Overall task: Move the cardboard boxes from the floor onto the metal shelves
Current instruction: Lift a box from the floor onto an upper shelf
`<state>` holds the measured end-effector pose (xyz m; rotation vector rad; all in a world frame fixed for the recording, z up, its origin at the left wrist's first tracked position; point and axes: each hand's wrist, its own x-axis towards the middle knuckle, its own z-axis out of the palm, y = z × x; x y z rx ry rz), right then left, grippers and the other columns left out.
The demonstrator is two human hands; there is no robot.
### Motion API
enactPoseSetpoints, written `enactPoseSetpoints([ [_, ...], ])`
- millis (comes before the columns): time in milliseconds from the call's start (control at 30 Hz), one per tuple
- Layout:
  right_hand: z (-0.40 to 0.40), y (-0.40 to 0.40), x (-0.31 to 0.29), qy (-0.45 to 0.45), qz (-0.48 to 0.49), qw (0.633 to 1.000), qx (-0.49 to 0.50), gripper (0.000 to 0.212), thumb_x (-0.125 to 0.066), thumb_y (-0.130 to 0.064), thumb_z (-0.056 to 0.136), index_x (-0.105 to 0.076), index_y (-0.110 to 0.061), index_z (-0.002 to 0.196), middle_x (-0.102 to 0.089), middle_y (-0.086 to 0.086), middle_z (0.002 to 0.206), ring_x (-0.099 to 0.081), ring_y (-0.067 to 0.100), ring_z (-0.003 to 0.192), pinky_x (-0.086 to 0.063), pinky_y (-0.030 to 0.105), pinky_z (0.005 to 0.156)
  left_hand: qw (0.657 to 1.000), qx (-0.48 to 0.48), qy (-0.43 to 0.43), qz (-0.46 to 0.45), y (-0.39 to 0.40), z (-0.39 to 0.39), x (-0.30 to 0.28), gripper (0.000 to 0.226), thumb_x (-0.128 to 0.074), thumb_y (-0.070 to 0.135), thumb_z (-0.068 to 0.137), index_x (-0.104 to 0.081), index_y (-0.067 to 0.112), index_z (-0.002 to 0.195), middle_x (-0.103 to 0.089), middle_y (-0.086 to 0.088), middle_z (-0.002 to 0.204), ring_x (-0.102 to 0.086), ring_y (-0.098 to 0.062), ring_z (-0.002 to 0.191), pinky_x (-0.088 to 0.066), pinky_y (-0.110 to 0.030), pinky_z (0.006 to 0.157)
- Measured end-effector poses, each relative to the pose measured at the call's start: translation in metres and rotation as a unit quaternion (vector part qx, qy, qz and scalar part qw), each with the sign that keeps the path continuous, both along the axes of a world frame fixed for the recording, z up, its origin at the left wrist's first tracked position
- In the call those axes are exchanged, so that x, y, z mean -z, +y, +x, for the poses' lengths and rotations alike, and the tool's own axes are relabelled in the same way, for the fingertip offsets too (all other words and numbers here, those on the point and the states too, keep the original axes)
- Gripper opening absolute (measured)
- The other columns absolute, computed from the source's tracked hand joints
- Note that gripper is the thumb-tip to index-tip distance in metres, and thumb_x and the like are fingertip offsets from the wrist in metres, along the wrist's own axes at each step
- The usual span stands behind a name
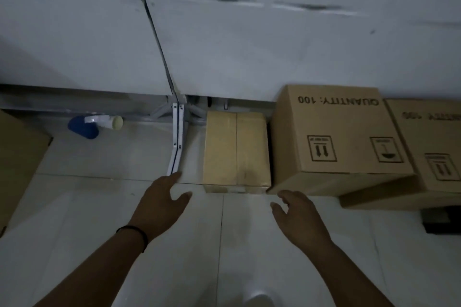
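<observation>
A small taped cardboard box stands on the pale tiled floor just under the front edge of the metal shelf. To its right is a larger box printed "QUANTITY: 100", and a second printed box lies partly under it at the frame's right edge. My left hand hovers open just left of the small box, fingers spread, a dark band on the wrist. My right hand hovers open in front of the gap between the small and large boxes. Neither hand touches a box.
The shelf's white upright leg stands just left of the small box. A blue and white spray bottle lies on the floor under the shelf. Another cardboard box sits at the left edge; a dark object lies at the right.
</observation>
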<state>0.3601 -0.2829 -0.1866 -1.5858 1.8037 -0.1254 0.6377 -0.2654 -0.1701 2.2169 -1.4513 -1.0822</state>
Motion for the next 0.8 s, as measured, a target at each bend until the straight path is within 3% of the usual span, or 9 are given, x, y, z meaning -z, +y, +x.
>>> enactPoseSetpoints([
  [300, 0.016, -0.044, 0.139, 0.014, -0.061, 0.996, -0.069, 0.048, -0.057, -0.020, 0.095, -0.047, -0.007, 0.139, -0.045, 0.014, 0.139, -0.052, 0.025, 0.117, -0.040, 0.026, 0.099, 0.999, -0.001, 0.010, -0.043, -0.039, 0.016, 0.137, 0.063, -0.063, 0.035, 0.090, -0.039, 0.017, 0.145, -0.048, -0.008, 0.141, -0.048, -0.021, 0.125, -0.038, -0.031, 0.103],
  [467, 0.018, -0.069, 0.195, 0.054, -0.097, 0.988, -0.105, 0.055, -0.049, -0.027, 0.099, -0.031, -0.015, 0.149, -0.023, 0.012, 0.156, -0.031, 0.025, 0.139, -0.029, 0.025, 0.108, 0.997, 0.024, 0.014, -0.070, -0.065, 0.016, 0.199, 0.061, -0.060, 0.037, 0.090, -0.040, 0.017, 0.144, -0.050, -0.008, 0.140, -0.051, -0.021, 0.122, -0.038, -0.025, 0.094],
  [633, 0.020, -0.089, 0.223, 0.110, -0.144, 0.974, -0.136, 0.059, -0.047, -0.032, 0.099, -0.025, -0.016, 0.151, -0.016, 0.015, 0.157, -0.022, 0.028, 0.142, -0.026, 0.026, 0.110, 0.997, 0.042, 0.009, -0.068, -0.081, 0.007, 0.237, 0.069, -0.058, 0.038, 0.092, -0.028, 0.017, 0.150, -0.038, -0.008, 0.149, -0.044, -0.020, 0.129, -0.034, -0.022, 0.097],
  [800, 0.021, -0.095, 0.237, 0.102, -0.152, 0.977, -0.108, 0.062, -0.046, -0.034, 0.099, -0.022, -0.015, 0.152, -0.015, 0.020, 0.156, -0.023, 0.032, 0.141, -0.029, 0.030, 0.109, 0.997, -0.022, 0.035, -0.071, -0.090, 0.005, 0.249, 0.071, -0.058, 0.042, 0.091, -0.030, 0.014, 0.150, -0.040, -0.010, 0.149, -0.042, -0.023, 0.132, -0.034, -0.024, 0.097],
])
